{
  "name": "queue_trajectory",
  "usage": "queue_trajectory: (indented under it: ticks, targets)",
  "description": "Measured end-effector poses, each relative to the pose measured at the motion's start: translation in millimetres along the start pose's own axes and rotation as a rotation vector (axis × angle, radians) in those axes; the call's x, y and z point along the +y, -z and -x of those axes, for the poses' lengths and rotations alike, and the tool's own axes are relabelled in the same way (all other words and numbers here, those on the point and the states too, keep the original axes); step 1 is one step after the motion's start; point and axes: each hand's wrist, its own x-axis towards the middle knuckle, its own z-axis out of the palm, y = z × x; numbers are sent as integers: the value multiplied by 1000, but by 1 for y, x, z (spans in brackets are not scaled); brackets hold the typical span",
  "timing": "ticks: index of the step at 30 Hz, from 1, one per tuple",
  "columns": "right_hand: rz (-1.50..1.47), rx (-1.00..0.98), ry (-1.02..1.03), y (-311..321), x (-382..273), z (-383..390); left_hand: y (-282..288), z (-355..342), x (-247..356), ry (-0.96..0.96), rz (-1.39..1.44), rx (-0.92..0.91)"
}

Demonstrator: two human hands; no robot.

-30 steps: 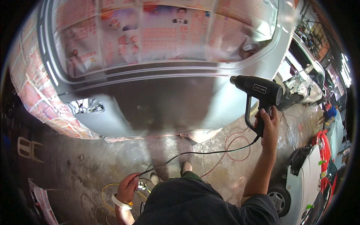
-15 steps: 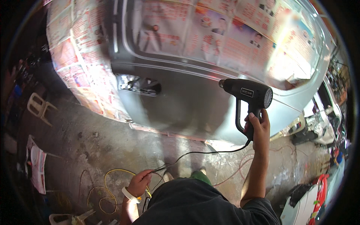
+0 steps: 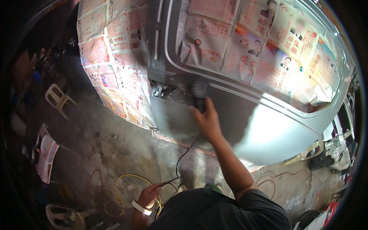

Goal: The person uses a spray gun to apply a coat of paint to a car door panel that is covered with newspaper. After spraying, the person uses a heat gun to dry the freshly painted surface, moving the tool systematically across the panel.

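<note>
Hot-air gun (image 3: 200, 89) faces the grey panel (image 3: 184, 120), gripped between the thumb and fingers of the right hand (image 3: 208, 122), whose forearm slants forward and leftward. Left hand (image 3: 148, 196), farther back, holds the cord (image 3: 177, 167) in closed fingers.

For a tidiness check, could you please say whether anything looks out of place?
The window's masking paper looks crumpled at its lower right corner, unlike its flatter middle; a yellow hose or cord sprawls untidily on the floor.

Dark short-sleeved shirt (image 3: 218, 211), white wristband (image 3: 141, 208), green lower garment (image 3: 214, 188)
</note>
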Motion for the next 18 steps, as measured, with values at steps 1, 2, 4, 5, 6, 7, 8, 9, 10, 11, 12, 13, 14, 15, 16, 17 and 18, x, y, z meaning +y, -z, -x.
queue_trajectory:
  ticks: [1,2,4,5,6,7,8,9,10,11,12,13,14,15,16,17,18]
  targets:
    - [5,-98,-87,-16,-14,-3,5,3,-8,19,19,6]
    - [13,-188,-176,-28,-27,-4,8,3,-11,38,34,3]
    - [43,-40,183,-62,10,-11,1,-2,-4,55,-35,-7]
    - [26,-61,150,-70,4,-7,-1,-2,-5,84,-19,-2]
    - [14,-75,118,-73,1,-3,-3,-3,-5,112,-6,-7]
    - [-26,-54,145,-75,5,1,-6,-7,-6,129,-77,4]
    - [-63,-32,168,-74,12,6,-13,-9,-1,156,-126,4]
    - [-46,-41,126,-67,15,13,-21,-10,6,182,-178,-3]
    - [-73,-66,105,-58,15,22,-24,-12,8,206,-230,1]
    - [-61,-25,122,-45,14,30,-21,-19,-5,189,-289,-19]
    - [-40,17,136,-28,16,38,-27,-25,-5,187,-336,-80]
    - [-48,-7,72,-11,13,44,-31,-26,-1,179,-380,-120]
    - [-58,-29,7,10,11,52,-37,-29,0,170,-422,-162]
    - [-71,-45,-54,31,11,60,-43,-34,0,143,-489,-178]
    - [-72,-24,-92,51,14,66,-47,-39,-3,173,-505,-200]
    - [-74,-5,-129,71,18,75,-50,-45,-9,204,-520,-219]
    - [-78,15,-163,93,21,83,-52,-53,-19,232,-536,-238]
